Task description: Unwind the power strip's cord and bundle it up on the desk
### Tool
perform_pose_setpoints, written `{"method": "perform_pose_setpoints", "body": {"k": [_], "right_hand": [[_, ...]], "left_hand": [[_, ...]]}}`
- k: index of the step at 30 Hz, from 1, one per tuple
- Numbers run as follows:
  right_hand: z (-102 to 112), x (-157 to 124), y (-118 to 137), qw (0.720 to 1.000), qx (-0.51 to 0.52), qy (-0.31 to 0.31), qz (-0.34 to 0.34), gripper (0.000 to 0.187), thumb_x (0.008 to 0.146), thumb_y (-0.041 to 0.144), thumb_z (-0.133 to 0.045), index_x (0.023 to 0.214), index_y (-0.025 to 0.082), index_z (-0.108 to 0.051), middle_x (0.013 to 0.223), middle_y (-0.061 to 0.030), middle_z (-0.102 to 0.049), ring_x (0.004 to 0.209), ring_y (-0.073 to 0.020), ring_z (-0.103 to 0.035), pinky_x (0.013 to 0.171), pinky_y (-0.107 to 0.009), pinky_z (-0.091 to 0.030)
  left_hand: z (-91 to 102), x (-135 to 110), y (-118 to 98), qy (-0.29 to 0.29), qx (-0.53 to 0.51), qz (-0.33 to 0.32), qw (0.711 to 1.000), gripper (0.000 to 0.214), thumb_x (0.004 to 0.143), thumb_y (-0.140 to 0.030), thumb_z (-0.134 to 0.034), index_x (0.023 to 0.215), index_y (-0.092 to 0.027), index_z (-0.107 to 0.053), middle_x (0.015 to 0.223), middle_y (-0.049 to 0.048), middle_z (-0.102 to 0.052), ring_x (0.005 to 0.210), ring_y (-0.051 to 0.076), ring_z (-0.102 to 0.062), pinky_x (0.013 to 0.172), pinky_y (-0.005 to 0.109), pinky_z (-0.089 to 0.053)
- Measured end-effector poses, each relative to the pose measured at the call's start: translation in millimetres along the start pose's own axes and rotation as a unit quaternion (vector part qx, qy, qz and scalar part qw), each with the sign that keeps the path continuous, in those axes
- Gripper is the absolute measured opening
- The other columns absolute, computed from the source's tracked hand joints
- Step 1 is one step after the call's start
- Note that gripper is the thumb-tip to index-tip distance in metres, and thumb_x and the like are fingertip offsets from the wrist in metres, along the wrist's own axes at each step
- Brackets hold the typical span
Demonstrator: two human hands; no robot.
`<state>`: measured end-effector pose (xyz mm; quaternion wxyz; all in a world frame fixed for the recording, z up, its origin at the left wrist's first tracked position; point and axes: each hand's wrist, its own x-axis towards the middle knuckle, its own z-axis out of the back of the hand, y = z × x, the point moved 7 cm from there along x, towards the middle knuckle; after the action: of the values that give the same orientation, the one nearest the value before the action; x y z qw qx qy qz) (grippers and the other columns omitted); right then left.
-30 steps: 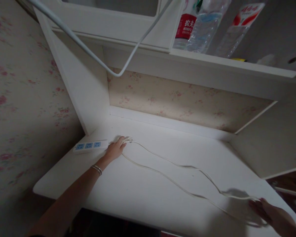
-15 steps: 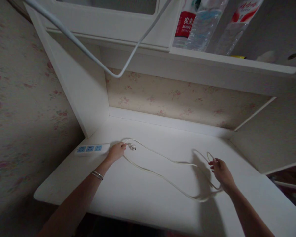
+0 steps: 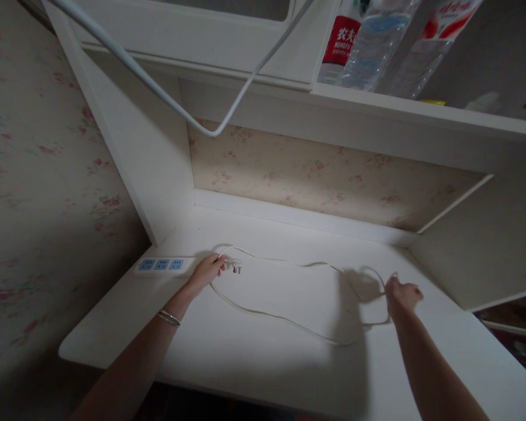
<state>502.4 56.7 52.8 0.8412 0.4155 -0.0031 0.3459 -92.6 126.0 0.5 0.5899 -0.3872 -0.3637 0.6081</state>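
Note:
A white power strip (image 3: pixel 164 265) with blue sockets lies at the left end of the white desk (image 3: pixel 254 356). Its white cord (image 3: pixel 280 318) runs in a long loop across the desk. My left hand (image 3: pixel 207 272), a bracelet on its wrist, is closed on the cord next to the strip, with the plug (image 3: pixel 235 268) lying just right of the fingers. My right hand (image 3: pixel 402 295) is closed in a fist on the far end of the cord loop, lifted slightly above the desk at the right.
A thick white cable (image 3: pixel 170 99) hangs in a V above the desk. Plastic water bottles (image 3: pixel 368 47) lie on the shelf overhead. Floral wallpaper covers the left wall and the back panel. A white side panel (image 3: pixel 486 245) closes the right.
My right hand has pulled the cord up from the front right edge toward the middle right and closed on it, shortening the loop. My left hand has stayed by the strip.

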Motion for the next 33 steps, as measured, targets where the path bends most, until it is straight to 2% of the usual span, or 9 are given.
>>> {"method": "perform_pose_setpoints", "body": {"k": [2,4,6,10,14,18,25,29,33], "right_hand": [[11.0,-18.5,17.9,0.996,-0.018,-0.076,0.037,0.054,0.086,0.036,-0.037,0.128,0.002,-0.040,0.136,-0.0341,-0.031,0.129,-0.0423,-0.032,0.102,-0.061,-0.027],[5.1,-50.4,56.6,0.984,-0.002,-0.063,0.168,0.043,0.086,0.034,-0.041,0.121,0.010,-0.051,0.129,-0.0248,-0.046,0.126,-0.0358,-0.038,0.104,-0.054,-0.032],[-23.0,-98.4,103.0,0.948,0.052,0.087,0.301,0.034,0.089,0.035,-0.041,0.111,0.015,-0.058,0.112,-0.0175,-0.060,0.109,-0.0290,-0.054,0.096,-0.048,-0.042],[-81.4,-207.1,184.4,0.848,0.120,0.344,0.385,0.031,0.093,0.037,-0.041,0.116,0.021,-0.054,0.115,-0.0102,-0.060,0.098,-0.0203,-0.059,0.087,-0.037,-0.050],[-123.7,-281.2,249.7,0.778,0.073,0.425,0.456,0.041,0.093,0.040,-0.045,0.129,0.018,-0.047,0.129,-0.0116,-0.054,0.118,-0.0211,-0.051,0.100,-0.036,-0.041],[-157.1,-321.0,278.8,0.720,-0.060,0.469,0.508,0.035,0.096,0.036,-0.038,0.120,0.016,-0.055,0.116,-0.0123,-0.063,0.106,-0.0222,-0.059,0.090,-0.034,-0.044],[-147.1,-304.1,279.1,0.723,-0.098,0.458,0.508,0.035,0.098,0.036,-0.032,0.106,0.018,-0.061,0.107,-0.0102,-0.066,0.096,-0.0210,-0.062,0.080,-0.029,-0.044],[-117.0,-245.6,257.9,0.762,-0.127,0.412,0.484,0.037,0.099,0.037,-0.029,0.108,0.019,-0.060,0.107,-0.0097,-0.066,0.097,-0.0198,-0.061,0.081,-0.028,-0.042],[-81.3,-170.0,217.7,0.813,-0.159,0.341,0.444,0.035,0.099,0.037,-0.029,0.106,0.020,-0.059,0.107,-0.0085,-0.066,0.092,-0.0200,-0.061,0.077,-0.029,-0.041]], "left_hand": [[0.4,-0.4,1.4,-0.007,-0.002,-0.001,1.000,0.039,0.081,-0.049,-0.043,0.064,-0.018,-0.057,0.057,-0.0004,-0.057,0.050,0.013,-0.049,0.051,0.026,-0.033],[0.1,-0.3,2.4,-0.012,-0.003,-0.004,1.000,0.039,0.082,-0.050,-0.043,0.063,-0.018,-0.056,0.050,-0.0021,-0.052,0.048,0.013,-0.046,0.049,0.025,-0.030],[-1.7,0.4,2.3,-0.011,-0.011,-0.013,1.000,0.039,0.083,-0.051,-0.044,0.064,-0.018,-0.055,0.049,-0.0029,-0.049,0.047,0.012,-0.045,0.048,0.025,-0.030],[-8.8,1.4,1.8,-0.008,-0.043,-0.038,0.998,0.034,0.085,-0.050,-0.041,0.088,-0.018,-0.054,0.063,-0.0032,-0.056,0.047,0.011,-0.047,0.049,0.024,-0.036],[-14.5,-2.7,4.3,-0.010,-0.065,-0.047,0.997,0.042,0.086,-0.048,-0.040,0.116,-0.019,-0.044,0.067,-0.0040,-0.058,0.046,0.010,-0.046,0.047,0.023,-0.037],[-14.4,-10.9,4.2,-0.006,-0.057,-0.048,0.997,0.043,0.087,-0.048,-0.040,0.118,-0.020,-0.048,0.064,-0.0043,-0.056,0.047,0.011,-0.046,0.047,0.023,-0.034],[-6.9,-25.4,-9.3,0.005,-0.009,-0.047,0.999,0.042,0.088,-0.054,-0.039,0.086,-0.020,-0.062,0.059,-0.0034,-0.055,0.057,0.014,-0.051,0.056,0.025,-0.035],[-7.9,-27.9,-17.8,0.004,0.037,-0.054,0.998,0.046,0.087,-0.058,-0.039,0.081,-0.021,-0.065,0.073,0.0008,-0.065,0.072,0.019,-0.058,0.065,0.027,-0.037],[-12.6,-22.8,-24.6,0.002,0.176,-0.096,0.980,0.048,0.087,-0.058,-0.042,0.063,-0.021,-0.061,0.065,0.0010,-0.062,0.064,0.017,-0.055,0.060,0.026,-0.031]]}}
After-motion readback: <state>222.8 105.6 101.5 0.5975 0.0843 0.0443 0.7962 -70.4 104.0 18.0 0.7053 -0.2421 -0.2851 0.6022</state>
